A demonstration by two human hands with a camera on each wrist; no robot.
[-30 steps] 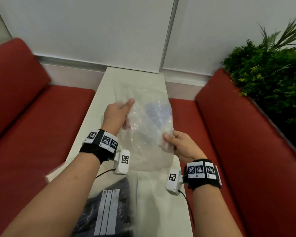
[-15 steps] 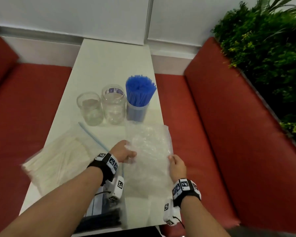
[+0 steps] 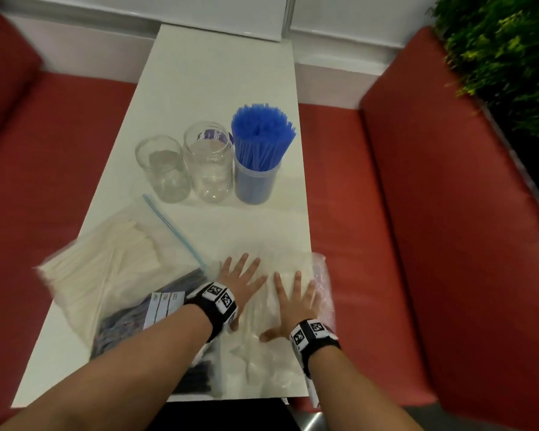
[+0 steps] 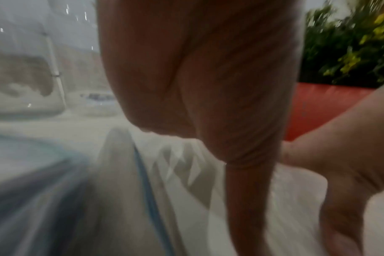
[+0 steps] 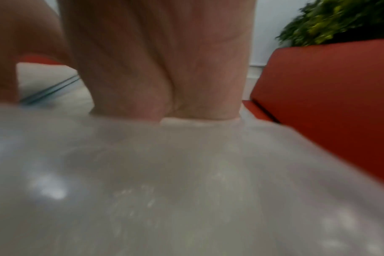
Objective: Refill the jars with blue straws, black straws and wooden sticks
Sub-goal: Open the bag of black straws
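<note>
Fingers [image 3: 246, 269] flat on empty bag [image 3: 280, 262], jars [image 3: 209, 163] beyond

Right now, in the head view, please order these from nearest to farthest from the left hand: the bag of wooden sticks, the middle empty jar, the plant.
From the left hand, pressed flat on the empty plastic bag:
1. Bag of wooden sticks: just to its left, on the table.
2. Middle empty jar: ahead, between the other empty jar and the blue straws.
3. Plant: far right, behind the red seat.

Left hand [image 4: 197, 78] seen from beneath, blurred, fingers stretched down onto clear bag [image 4: 208, 199], right hand [image 4: 344, 164] spread on it at right, blue zip strip [image 4: 147, 181], red seat [image 4: 318, 107], plant [image 4: 348, 43] behind
</note>
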